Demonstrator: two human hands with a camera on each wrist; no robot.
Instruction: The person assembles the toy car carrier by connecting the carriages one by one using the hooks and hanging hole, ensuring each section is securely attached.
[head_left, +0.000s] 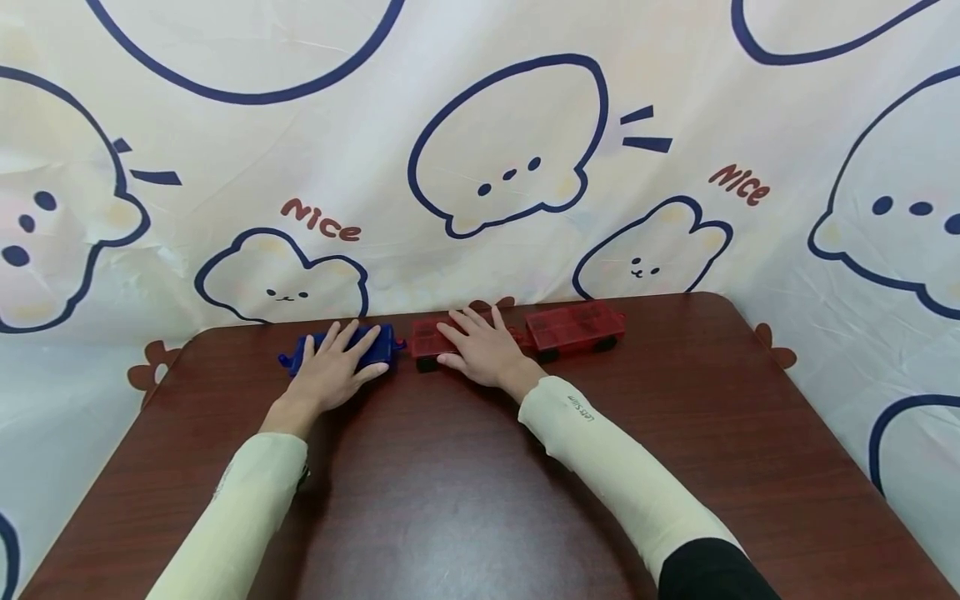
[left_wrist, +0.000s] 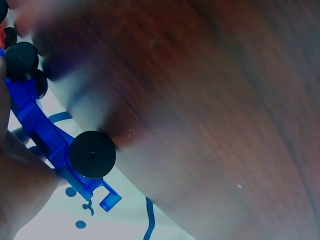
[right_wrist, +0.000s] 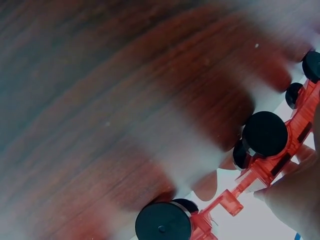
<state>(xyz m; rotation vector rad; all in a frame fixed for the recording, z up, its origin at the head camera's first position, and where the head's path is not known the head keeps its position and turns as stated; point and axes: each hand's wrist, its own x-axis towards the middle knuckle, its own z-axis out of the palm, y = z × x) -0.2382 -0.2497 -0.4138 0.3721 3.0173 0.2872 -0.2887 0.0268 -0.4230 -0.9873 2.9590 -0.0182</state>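
Observation:
Three toy train cars stand in a row along the table's far edge. My left hand [head_left: 332, 372] rests on the blue car [head_left: 384, 343] with its fingers spread and straight. The blue car's black wheel [left_wrist: 92, 154] and free hook [left_wrist: 111, 198] show in the left wrist view. My right hand [head_left: 486, 354] lies flat over the middle red car [head_left: 427, 340], fingers spread, covering much of its top. A second red car [head_left: 573, 327] stands to its right, untouched. Red couplings [right_wrist: 230, 201] join the two red cars. The blue car meets the middle one at a small red coupling [head_left: 401, 343].
The dark brown wooden table [head_left: 435, 483] stretches from the cars toward me. A white curtain [head_left: 465, 267] printed with blue cartoon outlines hangs right behind the far edge and along both sides.

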